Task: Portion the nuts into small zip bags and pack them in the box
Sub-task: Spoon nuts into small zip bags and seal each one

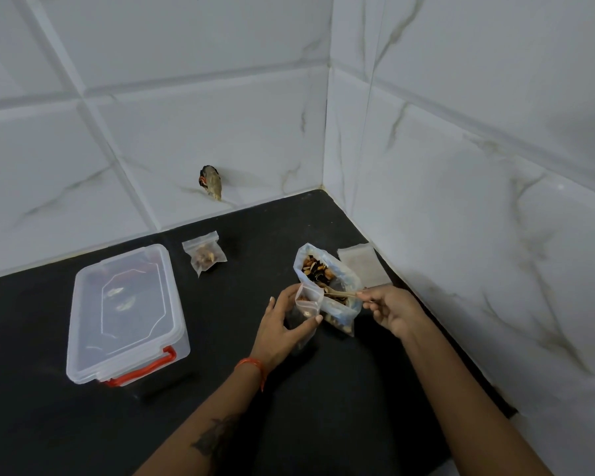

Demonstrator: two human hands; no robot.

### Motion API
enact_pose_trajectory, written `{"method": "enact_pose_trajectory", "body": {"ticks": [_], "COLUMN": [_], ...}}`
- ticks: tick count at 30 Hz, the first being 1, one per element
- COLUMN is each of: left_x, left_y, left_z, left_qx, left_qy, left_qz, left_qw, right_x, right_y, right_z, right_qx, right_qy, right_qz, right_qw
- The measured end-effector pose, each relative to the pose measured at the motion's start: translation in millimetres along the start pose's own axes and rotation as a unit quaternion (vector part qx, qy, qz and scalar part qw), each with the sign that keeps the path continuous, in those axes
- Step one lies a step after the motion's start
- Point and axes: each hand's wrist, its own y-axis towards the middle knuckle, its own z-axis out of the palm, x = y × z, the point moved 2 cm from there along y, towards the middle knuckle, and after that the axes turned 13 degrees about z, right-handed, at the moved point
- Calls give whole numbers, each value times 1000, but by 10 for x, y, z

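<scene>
Left grip (282, 324) curls round a small open zip bag (306, 305), holding it upright on the black surface (220, 389). Right grip (390, 312) pinches a spoon (340, 294) whose bowl sits at that bag's mouth. Touching it at two o'clock stands the big bag of nuts (327, 283), open. One filled small bag (204, 255) lies at ten o'clock, well apart. Closed, the clear box (124, 314) with red latches sits at nine o'clock.

Dim, even light; soft focus, wide-angle bending at edges.
</scene>
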Motion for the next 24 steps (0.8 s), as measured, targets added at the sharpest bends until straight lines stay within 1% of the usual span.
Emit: {"method": "enact_pose_trajectory", "body": {"ticks": [5, 10, 12, 16, 18, 20, 22, 24], "left_x": [1, 15, 10, -35, -72, -96, -109, -112], "left_y": [1, 13, 17, 24, 22, 22, 18, 7], "left_z": [-5, 8, 7, -8, -14, -20, -20, -19], "left_qx": [3, 1, 0, 2, 0, -8, -14, -15], "left_qy": [-8, -2, -1, 1, 5, 10, 16, 25], "left_qz": [-9, -8, -4, 10, 20, 21, 25, 32], "left_qw": [1000, 1000, 1000, 1000, 1000, 1000, 999, 999], "right_x": [-16, 33, 64, 143, 175, 193, 201, 210], "right_y": [-44, -173, -290, -605, -737, -825, -874, -911], "right_z": [-124, -257, -271, -203, -138, -60, 30, 138], "right_qx": [-1, -16, -15, -8, -10, -31, -69, -99], "right_qy": [37, 38, 14, -88, -130, -182, -257, -337], "right_qz": [-17, -66, -94, -154, -192, -234, -278, -329], "right_qw": [999, 997, 995, 984, 973, 955, 923, 877]}}
